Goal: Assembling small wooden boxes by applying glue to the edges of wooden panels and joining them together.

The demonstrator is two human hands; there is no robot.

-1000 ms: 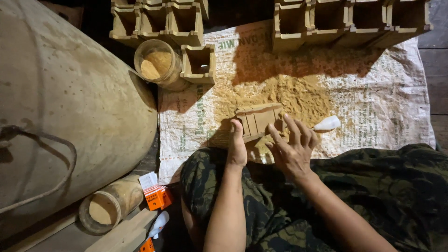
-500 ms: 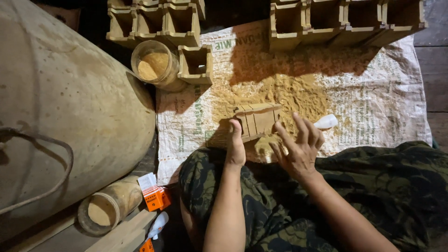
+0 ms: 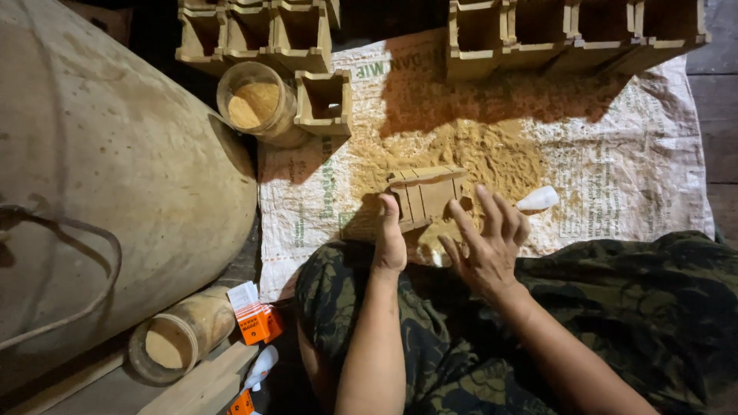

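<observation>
resting on sawdust [image 3: 492, 157], small wooden box [image 3: 424, 197], touching left hand [image 3: 390, 242] fingers, right hand [image 3: 486, 250] beside

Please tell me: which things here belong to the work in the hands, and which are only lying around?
In use:
left hand and right hand, both on the small wooden box
sawdust pile
woven sack mat

Lying about:
jar of sawdust
orange carton
big sack
white bottle

Both forearms are bare, with no sleeves, watch or rings in view; the trousers [image 3: 615, 323] are dark green camouflage cloth, patterned with darker blotches.
</observation>
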